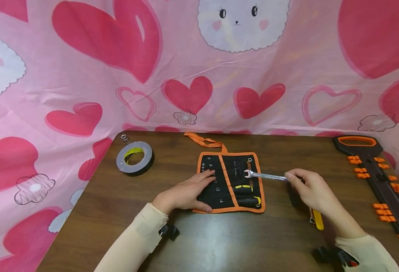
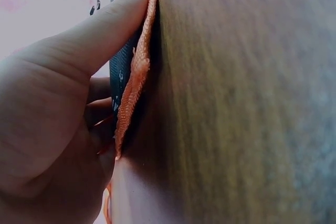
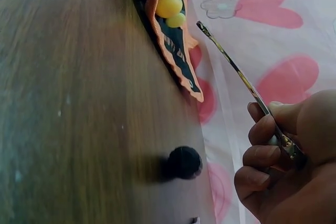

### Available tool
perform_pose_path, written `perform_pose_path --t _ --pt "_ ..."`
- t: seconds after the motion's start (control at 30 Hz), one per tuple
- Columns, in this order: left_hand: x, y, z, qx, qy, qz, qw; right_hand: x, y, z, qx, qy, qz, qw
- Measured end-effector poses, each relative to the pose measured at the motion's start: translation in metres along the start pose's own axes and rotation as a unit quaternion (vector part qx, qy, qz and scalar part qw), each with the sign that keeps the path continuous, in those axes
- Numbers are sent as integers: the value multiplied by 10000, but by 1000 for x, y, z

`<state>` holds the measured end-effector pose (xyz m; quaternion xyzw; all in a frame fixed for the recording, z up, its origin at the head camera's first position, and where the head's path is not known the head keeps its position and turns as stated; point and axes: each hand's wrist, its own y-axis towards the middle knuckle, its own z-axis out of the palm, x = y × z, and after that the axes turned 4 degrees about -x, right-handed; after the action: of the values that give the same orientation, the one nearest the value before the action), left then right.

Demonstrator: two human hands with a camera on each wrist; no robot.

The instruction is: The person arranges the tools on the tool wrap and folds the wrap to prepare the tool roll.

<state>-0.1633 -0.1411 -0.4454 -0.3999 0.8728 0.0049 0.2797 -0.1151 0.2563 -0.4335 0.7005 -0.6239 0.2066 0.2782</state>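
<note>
A black tool pouch (image 1: 213, 192) with orange trim and printed size numbers lies flat on the table. My left hand (image 1: 189, 190) rests on its left part, fingers spread over the cloth; in the left wrist view the thumb (image 2: 113, 22) lies along the orange edge. Between thumb and fingers my right hand (image 1: 313, 189) holds a silver wrench (image 1: 269, 176) by one end. The wrench's open jaw hovers over the pouch's right part, apart from the cloth in the right wrist view. Yellow-ended tools (image 3: 169, 6) sit in the pouch's lower pockets.
A roll of tape (image 1: 145, 160) and a small metal socket (image 1: 124, 138) stand at the back left. A yellow-handled tool (image 1: 317, 220) lies under my right forearm, partly hidden. Along the right edge lies a long black rack (image 1: 383, 189) with orange clips. An orange strap (image 1: 202, 140) trails behind the pouch.
</note>
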Motion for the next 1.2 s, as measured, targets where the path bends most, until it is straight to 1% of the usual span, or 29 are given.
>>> perform_pose_path --t 0.07,0.33,0.47,0.73,1.0,1.2 --pt "0 0 0 3 14 4 10000 1 2 2 122 20 40 9999" --pt "1 0 0 8 1 22 10000 8 9 8 374 88 60 9992" --pt "1 0 0 16 -11 32 10000 10 11 10 419 98 85 9990" --pt "0 0 -1 36 -17 17 10000 9 15 16 491 91 -28 9987" --pt "0 0 -1 41 -36 -16 10000 12 20 21 746 229 -49 9969" --pt "0 0 -1 60 -48 -27 10000 15 24 22 883 76 -115 9960"
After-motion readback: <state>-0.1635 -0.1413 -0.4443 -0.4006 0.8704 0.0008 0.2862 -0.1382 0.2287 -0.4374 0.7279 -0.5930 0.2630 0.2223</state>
